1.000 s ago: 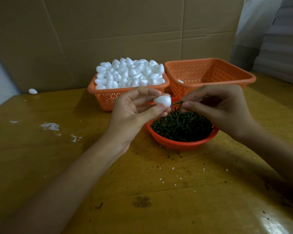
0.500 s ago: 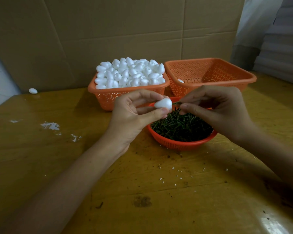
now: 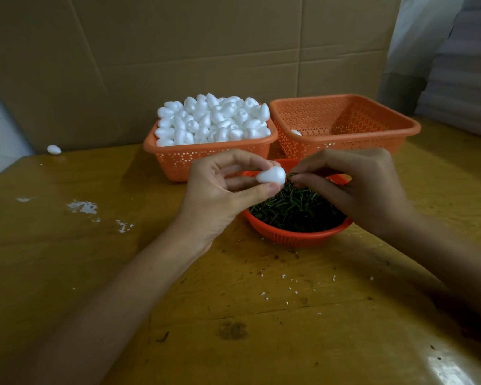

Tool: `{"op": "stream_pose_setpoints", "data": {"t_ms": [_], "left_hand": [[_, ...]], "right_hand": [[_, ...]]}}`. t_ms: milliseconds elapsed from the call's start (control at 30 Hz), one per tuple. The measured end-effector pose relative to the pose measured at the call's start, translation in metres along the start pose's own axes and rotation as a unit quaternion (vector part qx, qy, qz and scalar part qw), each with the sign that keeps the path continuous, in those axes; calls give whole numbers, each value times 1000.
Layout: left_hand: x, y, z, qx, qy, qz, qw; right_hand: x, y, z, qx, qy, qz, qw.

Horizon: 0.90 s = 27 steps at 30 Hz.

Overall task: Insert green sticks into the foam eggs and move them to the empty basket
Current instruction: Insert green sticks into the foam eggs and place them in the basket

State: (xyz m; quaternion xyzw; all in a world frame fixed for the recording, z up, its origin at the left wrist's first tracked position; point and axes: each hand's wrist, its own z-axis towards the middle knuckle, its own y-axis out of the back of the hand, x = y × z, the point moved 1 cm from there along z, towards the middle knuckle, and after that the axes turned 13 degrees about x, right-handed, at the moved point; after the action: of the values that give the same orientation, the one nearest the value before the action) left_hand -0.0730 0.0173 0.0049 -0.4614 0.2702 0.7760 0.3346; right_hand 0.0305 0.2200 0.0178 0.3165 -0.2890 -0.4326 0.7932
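My left hand (image 3: 220,190) pinches a white foam egg (image 3: 271,174) between thumb and fingers, above the round orange bowl (image 3: 295,234) of green sticks (image 3: 297,207). My right hand (image 3: 356,187) pinches one green stick (image 3: 290,175), whose tip meets the egg's blunt right end. Behind stands an orange basket (image 3: 178,162) heaped with foam eggs (image 3: 214,120). To its right sits a second orange basket (image 3: 345,134), nearly bare, with one egg (image 3: 296,132) at its left side.
A stray foam egg (image 3: 54,149) lies at the table's far left by the cardboard wall (image 3: 178,51). White foam crumbs (image 3: 84,207) and dark specks dot the wooden table (image 3: 233,315). Stacked grey sheets (image 3: 464,65) rise at the right.
Both hands have drawn slightly closer together. The egg has turned so its blunt end faces right, and the stick tip now touches it.
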Motion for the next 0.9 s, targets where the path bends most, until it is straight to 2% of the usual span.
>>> {"op": "stream_pose_setpoints", "data": {"t_ms": [533, 733, 900], "left_hand": [[6, 0, 0, 7, -15, 21, 1000], [3, -4, -2, 6, -19, 8, 1000], [3, -5, -2, 18, -17, 11, 1000]], "right_hand": [[10, 1, 0, 43, -22, -3, 999], [11, -3, 2, 99, -75, 57, 991], [12, -9, 2, 136, -110, 155, 972]]}}
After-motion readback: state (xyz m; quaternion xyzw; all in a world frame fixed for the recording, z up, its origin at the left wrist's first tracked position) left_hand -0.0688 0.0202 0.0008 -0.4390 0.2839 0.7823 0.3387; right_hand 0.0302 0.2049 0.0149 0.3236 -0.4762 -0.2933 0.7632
